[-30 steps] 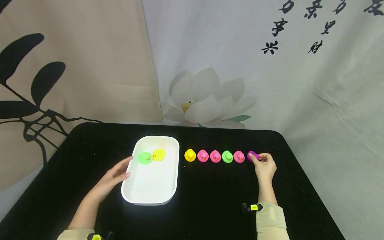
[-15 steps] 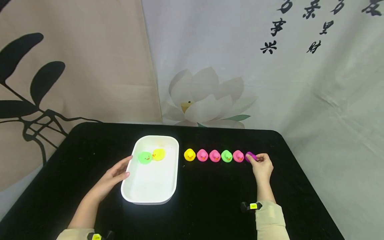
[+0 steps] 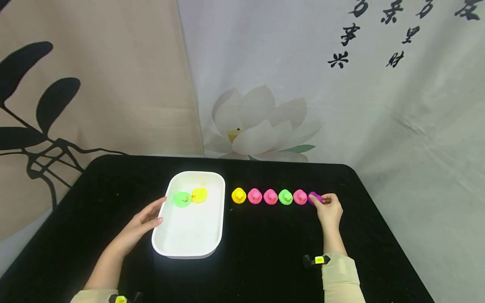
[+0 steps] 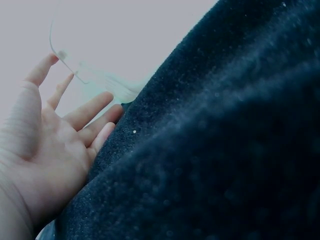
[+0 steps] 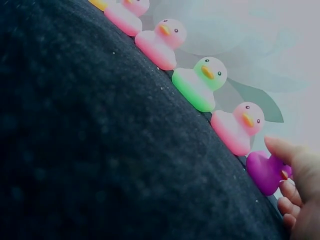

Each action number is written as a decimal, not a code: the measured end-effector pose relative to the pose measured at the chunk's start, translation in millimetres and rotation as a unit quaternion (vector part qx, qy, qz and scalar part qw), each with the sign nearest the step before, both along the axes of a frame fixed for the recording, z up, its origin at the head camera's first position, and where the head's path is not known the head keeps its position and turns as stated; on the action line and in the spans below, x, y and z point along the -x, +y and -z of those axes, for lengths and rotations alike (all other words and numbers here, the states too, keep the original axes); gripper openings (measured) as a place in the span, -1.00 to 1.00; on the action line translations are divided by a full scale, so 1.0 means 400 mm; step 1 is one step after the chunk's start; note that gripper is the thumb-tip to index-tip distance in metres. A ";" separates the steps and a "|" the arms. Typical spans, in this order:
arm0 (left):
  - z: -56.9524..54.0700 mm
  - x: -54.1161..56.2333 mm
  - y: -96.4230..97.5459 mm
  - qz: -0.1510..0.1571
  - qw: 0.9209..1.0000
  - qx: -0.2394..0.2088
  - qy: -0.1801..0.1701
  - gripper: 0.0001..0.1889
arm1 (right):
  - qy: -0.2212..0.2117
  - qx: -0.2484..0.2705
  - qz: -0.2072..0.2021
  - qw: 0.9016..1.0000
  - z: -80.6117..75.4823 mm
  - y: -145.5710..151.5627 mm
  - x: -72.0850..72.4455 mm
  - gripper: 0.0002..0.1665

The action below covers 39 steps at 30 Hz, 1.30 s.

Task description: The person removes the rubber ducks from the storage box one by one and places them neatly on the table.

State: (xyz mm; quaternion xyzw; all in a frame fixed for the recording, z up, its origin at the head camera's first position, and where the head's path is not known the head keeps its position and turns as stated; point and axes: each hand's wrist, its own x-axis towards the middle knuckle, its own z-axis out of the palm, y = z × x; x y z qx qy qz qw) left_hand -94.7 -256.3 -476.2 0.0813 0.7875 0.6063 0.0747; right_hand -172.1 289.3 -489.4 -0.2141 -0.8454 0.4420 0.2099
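My right hand pinches a purple rubber duck between thumb and fingers, at the right end of a row of ducks. Right beside it sits a pink duck; further left come a green duck, two more pink ones and a yellow duck. On the left, a white tray holds a green duck and a yellow duck near its far end. My left hand touches the tray's left rim, its fingers spread and fairly straight in the left wrist view.
A black cloth covers the table. Behind its far edge hangs a pale curtain with a printed lotus and dark writing. The tray's right side stands a short way from the yellow duck of the row.
My right hand has shifted slightly left with the purple duck, bringing it closer to the pink one. The left hand and the tray stay in place.
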 end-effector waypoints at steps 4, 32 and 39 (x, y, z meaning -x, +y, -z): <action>-0.001 -0.002 0.001 -0.004 1.000 0.000 -0.003 -0.37 | -0.004 -0.003 0.001 1.000 -0.004 -0.002 0.002 -0.48; -0.001 0.000 0.001 -0.001 1.000 -0.002 0.000 -0.37 | 0.157 0.074 0.032 0.984 -0.156 -0.077 -0.025 -0.55; 0.002 0.002 0.000 0.002 1.000 -0.006 0.004 -0.38 | 0.193 0.094 -0.008 0.977 -0.200 -0.127 -0.043 -0.61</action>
